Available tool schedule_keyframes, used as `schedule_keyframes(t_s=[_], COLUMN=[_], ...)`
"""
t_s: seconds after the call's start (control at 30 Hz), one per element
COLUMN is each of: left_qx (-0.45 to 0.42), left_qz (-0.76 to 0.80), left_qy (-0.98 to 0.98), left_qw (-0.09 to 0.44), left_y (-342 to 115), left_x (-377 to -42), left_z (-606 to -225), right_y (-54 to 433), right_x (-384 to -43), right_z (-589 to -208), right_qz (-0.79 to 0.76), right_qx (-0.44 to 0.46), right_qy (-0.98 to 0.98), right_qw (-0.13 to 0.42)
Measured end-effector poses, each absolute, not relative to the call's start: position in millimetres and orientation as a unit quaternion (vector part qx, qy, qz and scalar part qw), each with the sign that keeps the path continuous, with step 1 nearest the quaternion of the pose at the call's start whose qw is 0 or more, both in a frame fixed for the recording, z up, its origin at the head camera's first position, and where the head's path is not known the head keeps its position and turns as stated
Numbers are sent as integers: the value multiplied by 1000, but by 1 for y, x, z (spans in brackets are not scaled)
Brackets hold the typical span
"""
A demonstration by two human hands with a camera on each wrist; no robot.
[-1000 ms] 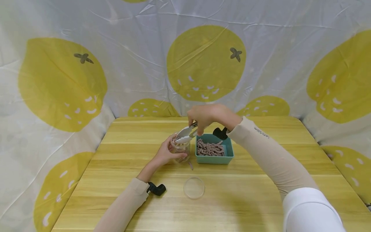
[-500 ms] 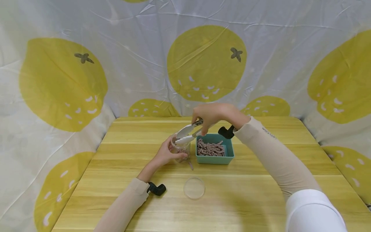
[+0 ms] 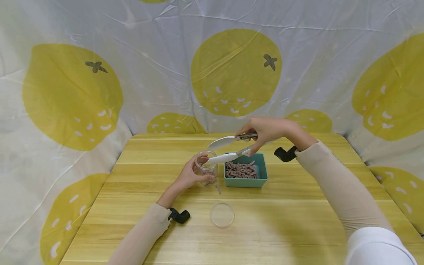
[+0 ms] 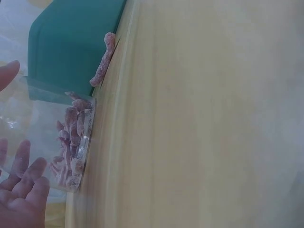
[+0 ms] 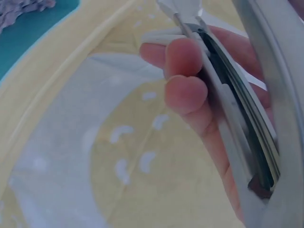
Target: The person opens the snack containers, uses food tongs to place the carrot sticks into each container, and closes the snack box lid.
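My left hand (image 3: 190, 175) grips a clear jar (image 4: 42, 123) that stands on the table, its fingers and thumb around the sides. Short pinkish-brown strips (image 4: 71, 142) lie at the bottom of the jar. My right hand (image 3: 261, 132) holds metal tongs (image 5: 228, 90) with white tips, spread apart and with nothing visible between them. One tip (image 3: 223, 158) is near the jar's mouth, the other is higher. Just right of the jar is a teal box (image 3: 245, 183) with many more strips (image 3: 240, 170) in it.
One loose strip (image 3: 218, 189) lies on the table between jar and box. A round clear lid (image 3: 222, 215) lies nearer to me on the wooden table (image 3: 265, 228). Behind the table hangs a lemon-print cloth (image 3: 165, 73).
My right hand has drawn the tongs rightward out of the jar's mouth, and their tips have spread. More strips show low in the jar. My left hand has stayed in place.
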State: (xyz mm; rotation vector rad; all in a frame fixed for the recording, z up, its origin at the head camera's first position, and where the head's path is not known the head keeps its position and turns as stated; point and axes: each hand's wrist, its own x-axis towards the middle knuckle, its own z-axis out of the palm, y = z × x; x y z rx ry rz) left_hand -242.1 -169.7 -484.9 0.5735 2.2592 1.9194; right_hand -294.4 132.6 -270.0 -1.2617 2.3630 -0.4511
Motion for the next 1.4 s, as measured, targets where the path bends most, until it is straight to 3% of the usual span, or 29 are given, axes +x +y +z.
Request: schedule_keyframes(t_s=[0.27, 0.57, 1.4], left_qx=[200, 201, 202], left_qz=[639, 641, 636], left_qy=[741, 739, 743], left_qw=[55, 52, 47], left_y=[-170, -170, -170], left_x=[-242, -242, -242], left_z=[-485, -485, -485], right_y=[175, 201, 188], right_x=[-294, -290, -290], right_z=[-294, -324, -361], right_qz=[-180, -205, -201], right_qx=[-430, -372, -386], right_qy=[863, 878, 866], right_qw=[195, 221, 246])
